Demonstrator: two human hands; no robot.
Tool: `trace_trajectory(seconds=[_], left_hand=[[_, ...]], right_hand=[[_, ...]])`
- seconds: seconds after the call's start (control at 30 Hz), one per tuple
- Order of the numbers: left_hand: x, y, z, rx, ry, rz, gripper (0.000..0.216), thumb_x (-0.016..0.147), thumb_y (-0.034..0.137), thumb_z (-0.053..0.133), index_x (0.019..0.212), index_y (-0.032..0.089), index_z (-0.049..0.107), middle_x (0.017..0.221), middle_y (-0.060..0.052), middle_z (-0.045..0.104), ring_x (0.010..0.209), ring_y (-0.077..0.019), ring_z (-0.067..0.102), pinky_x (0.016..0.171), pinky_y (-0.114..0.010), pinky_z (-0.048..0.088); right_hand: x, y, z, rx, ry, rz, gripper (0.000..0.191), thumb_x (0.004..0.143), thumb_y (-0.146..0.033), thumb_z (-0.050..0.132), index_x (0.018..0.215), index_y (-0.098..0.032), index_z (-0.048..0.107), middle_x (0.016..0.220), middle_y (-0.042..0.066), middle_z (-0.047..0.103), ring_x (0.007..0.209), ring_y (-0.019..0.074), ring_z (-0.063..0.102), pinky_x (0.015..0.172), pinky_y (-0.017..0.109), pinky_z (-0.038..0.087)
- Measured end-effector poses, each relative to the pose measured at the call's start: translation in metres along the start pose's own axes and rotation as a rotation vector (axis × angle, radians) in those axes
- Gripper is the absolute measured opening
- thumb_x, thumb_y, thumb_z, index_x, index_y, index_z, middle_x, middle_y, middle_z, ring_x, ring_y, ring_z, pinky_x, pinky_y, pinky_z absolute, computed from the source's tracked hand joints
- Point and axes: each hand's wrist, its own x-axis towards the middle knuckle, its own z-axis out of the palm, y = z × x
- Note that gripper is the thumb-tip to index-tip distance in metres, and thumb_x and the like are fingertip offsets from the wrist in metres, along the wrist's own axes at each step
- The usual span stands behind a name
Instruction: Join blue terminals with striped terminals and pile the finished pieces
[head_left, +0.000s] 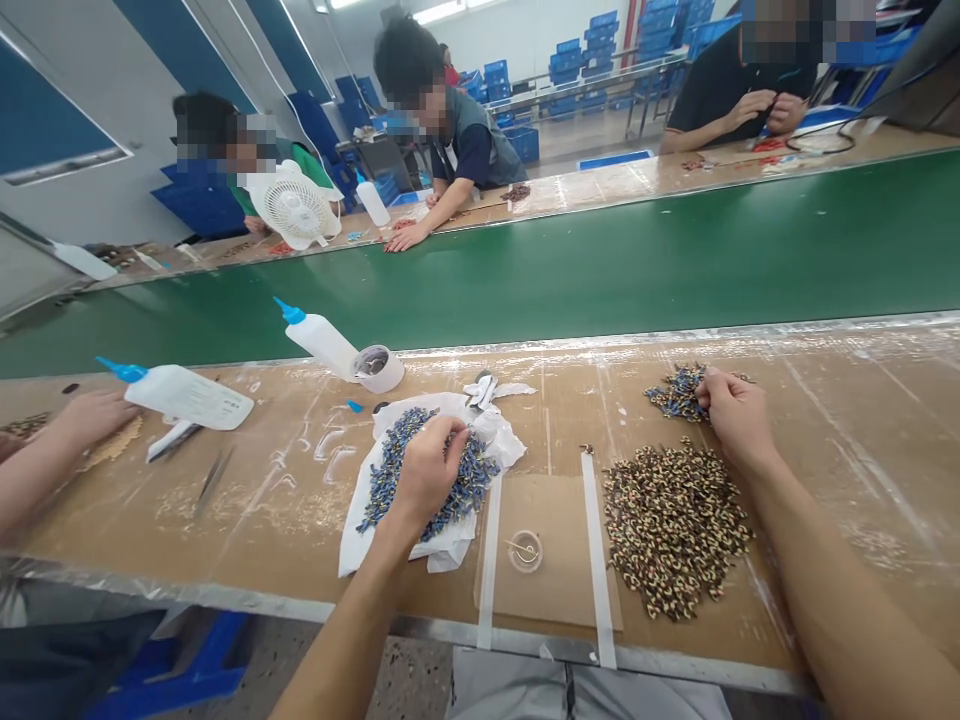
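Table (840, 450): 1. White sheet (358, 545): 1, near edge, carrying 1 blue heap (397, 450). Dark-and-yellow heap (675, 530): 1, near edge, to the right. Bottles (199, 397): 2, towards far edge. Hands: 2. Left hand (429, 468) over blue heap, right hand (739, 412) at 1 small mixed heap (677, 393) nearer far edge; fingers curled, cannot tell whether closed on pieces. Tape roll (390, 377): 1, far edge. Cup (525, 568): 1, near edge.

Left hand (429, 466) covers some blue pieces (397, 455). Anything in right hand (736, 412): too small to tell. Left edge crops co-worker's forearm (37, 475).
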Motion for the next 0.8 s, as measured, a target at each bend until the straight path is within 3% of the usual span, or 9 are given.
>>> trace_trajectory(seconds=[0.27, 0.47, 0.8], left_hand=[[0.041, 0.042, 0.038, -0.213, -0.141, 0.109, 0.011, 0.09, 0.013, 0.049, 0.088, 0.018, 0.058, 0.083, -0.001, 0.061, 0.073, -0.0148, 0.056, 0.069, -0.027, 0.043], [0.031, 0.044, 0.055, -0.439, -0.287, 0.107, 0.018, 0.087, 0.008, 0.054, 0.093, 0.019, 0.067, 0.089, -0.002, 0.064, 0.081, -0.0152, 0.059, 0.075, -0.03, 0.046], [0.02, 0.046, 0.055, -0.559, -0.307, 0.101, 0.011, 0.083, 0.011, 0.065, 0.087, 0.02, 0.07, 0.081, -0.001, 0.067, 0.075, -0.0147, 0.06, 0.07, -0.029, 0.046]], right_hand=[[0.0, -0.003, 0.003, 0.02, -0.019, -0.003, 0.038, 0.084, -0.045, 0.055, 0.057, -0.019, 0.057, 0.052, -0.002, 0.049, 0.048, 0.0114, 0.041, 0.047, 0.023, 0.032], [0.007, 0.001, -0.004, 0.101, -0.03, 0.064, 0.036, 0.082, -0.046, 0.057, 0.06, -0.018, 0.056, 0.054, -0.002, 0.049, 0.045, 0.0089, 0.039, 0.042, 0.021, 0.028], [0.007, -0.007, -0.007, 0.18, -0.056, 0.135, 0.03, 0.083, -0.036, 0.058, 0.06, -0.017, 0.055, 0.052, -0.003, 0.047, 0.042, 0.0064, 0.035, 0.038, 0.018, 0.026]])
